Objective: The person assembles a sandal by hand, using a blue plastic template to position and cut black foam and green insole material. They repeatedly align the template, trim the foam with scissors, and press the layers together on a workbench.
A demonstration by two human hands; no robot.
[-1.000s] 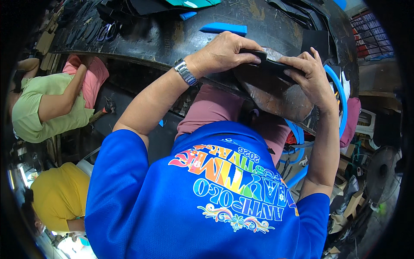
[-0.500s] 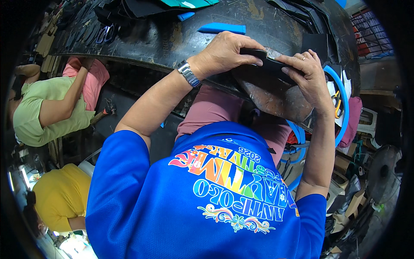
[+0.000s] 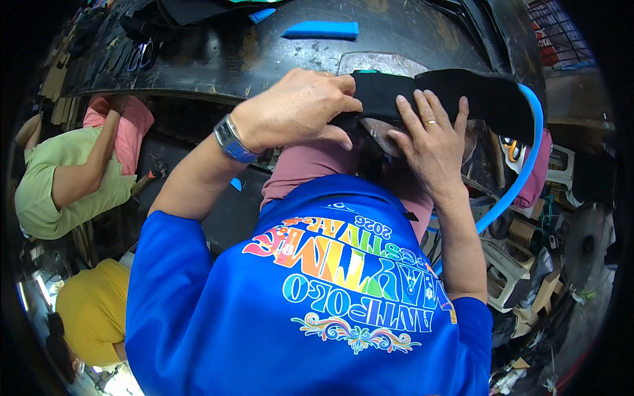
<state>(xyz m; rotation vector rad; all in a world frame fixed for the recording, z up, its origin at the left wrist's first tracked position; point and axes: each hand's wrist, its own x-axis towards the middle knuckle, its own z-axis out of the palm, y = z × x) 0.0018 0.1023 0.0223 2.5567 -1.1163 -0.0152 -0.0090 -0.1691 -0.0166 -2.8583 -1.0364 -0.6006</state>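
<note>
A long black piece of sheet material (image 3: 485, 92), probably fabric or leather, lies across the near edge of the worktable. My left hand (image 3: 300, 109) is at its left end, fingers curled over the top and thumb lower down, with the dark material between them. On the middle of the piece my right hand (image 3: 432, 135) rests with its fingers spread, a ring on one of them. A small green bit (image 3: 366, 71) shows at the piece's upper edge. Behind it, a pale worn patch or plate (image 3: 383, 61) shows on the table; the piece hides part of it.
On the dark worktable (image 3: 198, 76) lie a blue strip (image 3: 320, 30), a smaller blue piece (image 3: 262, 15) and scissors (image 3: 140, 56). Black sheets (image 3: 472, 30) are heaped at the far right. A blue hose (image 3: 512, 191) curves past the right edge. Two people (image 3: 59, 175) are at the left.
The black piece, pinched narrow between both hands before, now lies spread wider. My left hand has moved left and down; my right hand has flattened onto the piece. The view has shifted slightly.
</note>
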